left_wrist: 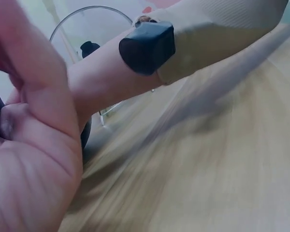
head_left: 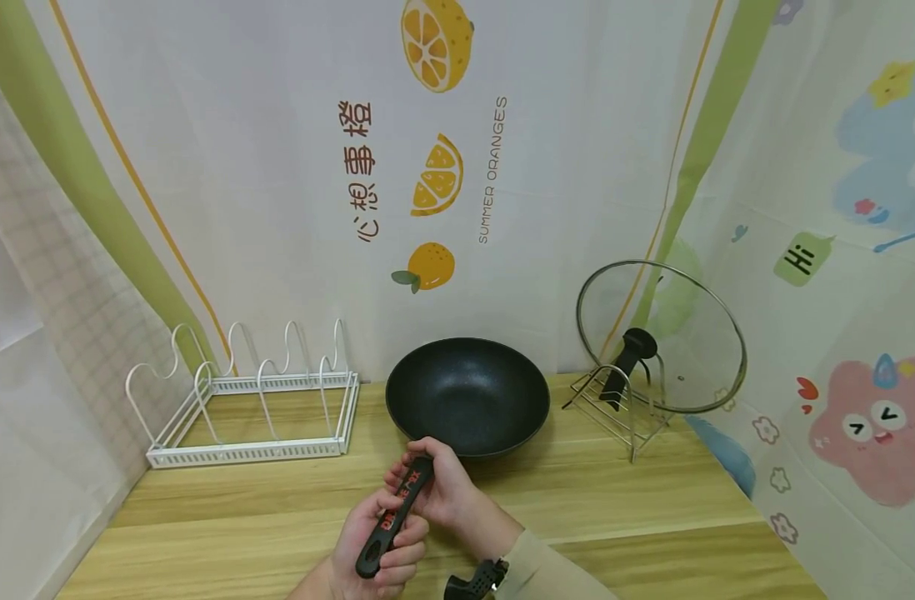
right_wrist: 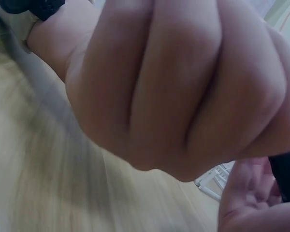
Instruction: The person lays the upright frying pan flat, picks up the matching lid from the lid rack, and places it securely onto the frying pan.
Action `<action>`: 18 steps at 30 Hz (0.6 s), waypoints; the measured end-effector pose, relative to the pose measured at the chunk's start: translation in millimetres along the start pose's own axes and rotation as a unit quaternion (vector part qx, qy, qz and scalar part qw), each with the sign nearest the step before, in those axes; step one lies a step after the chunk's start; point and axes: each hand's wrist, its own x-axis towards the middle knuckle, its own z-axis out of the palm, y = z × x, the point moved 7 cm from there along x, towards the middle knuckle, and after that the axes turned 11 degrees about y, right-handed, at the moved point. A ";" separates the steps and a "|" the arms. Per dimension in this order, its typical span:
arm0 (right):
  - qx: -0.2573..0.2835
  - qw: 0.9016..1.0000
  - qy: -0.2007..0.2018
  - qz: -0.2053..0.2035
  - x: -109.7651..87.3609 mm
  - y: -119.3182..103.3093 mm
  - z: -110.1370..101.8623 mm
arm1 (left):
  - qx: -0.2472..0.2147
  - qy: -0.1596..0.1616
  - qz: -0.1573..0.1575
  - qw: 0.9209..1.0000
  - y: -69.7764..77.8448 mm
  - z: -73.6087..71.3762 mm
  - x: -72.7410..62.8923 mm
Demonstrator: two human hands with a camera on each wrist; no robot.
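Note:
In the head view a black wok sits at the back middle of the wooden table, tilted so its inside faces me. Its long black handle with red lettering points toward me. The left hand grips the handle near its end, fingers curled round it. Closer to the pan, the right hand holds the upper part of the handle from the right and beneath. The join of handle and pan is hidden by the right hand. In the right wrist view curled fingers fill most of the picture.
A white rack with curved dividers stands on the left of the table. To the right, a wire stand carries an upright glass lid with a black knob. Printed curtains hang behind.

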 end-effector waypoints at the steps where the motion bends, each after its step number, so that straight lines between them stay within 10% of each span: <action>1: 0.003 1.000 -0.004 0.005 -0.9 -0.1 0.3 | 0.018 0.015 0.003 1.000 1.0 -1.5 -1.0; 9: 0.000 0.999 -0.029 0.027 -8.3 -1.2 -4.1 | 0.121 0.147 0.004 0.982 12.2 -19.1 -13.6; 18: -0.134 0.990 -0.048 0.015 -17.5 -5.0 -22.9 | 0.204 0.193 0.030 0.959 30.2 -23.8 -34.4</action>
